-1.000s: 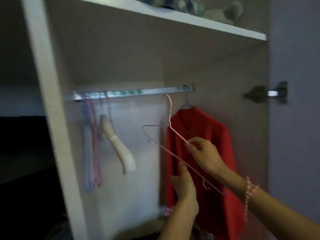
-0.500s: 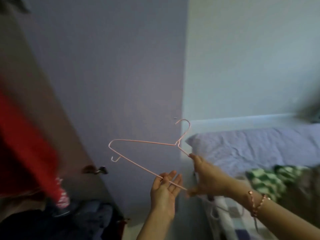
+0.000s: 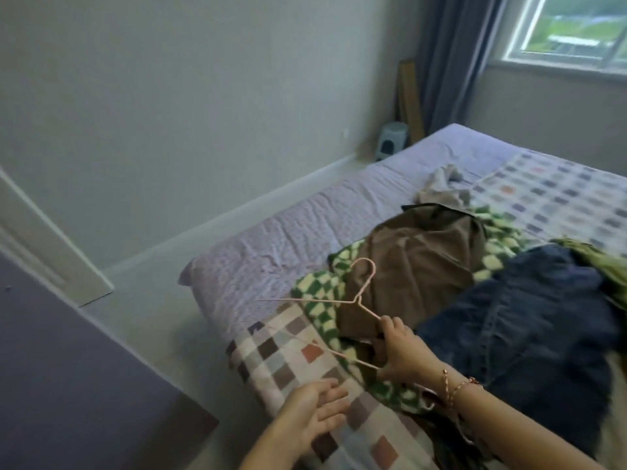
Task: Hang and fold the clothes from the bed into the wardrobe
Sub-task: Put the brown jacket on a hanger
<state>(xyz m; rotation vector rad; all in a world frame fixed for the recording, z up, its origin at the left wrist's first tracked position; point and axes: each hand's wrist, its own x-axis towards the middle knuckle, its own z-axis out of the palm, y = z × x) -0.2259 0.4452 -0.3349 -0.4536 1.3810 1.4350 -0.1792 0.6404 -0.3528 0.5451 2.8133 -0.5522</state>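
Hanger [image 3: 357, 301] pinched in my right hand [image 3: 402, 354], left hand [image 3: 315, 410] slack and empty nearby, I judge next comes threading the brown top [image 3: 417, 266] just beyond my grip.

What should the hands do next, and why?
Probably reach the free left hand to the brown garment and lift it. The right hand holds the hanger just over that garment, which lies uppermost on the bed, within easy reach.

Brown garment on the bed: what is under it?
A green checked cloth sticks out from under the brown garment on both sides. Anything else beneath is covered.
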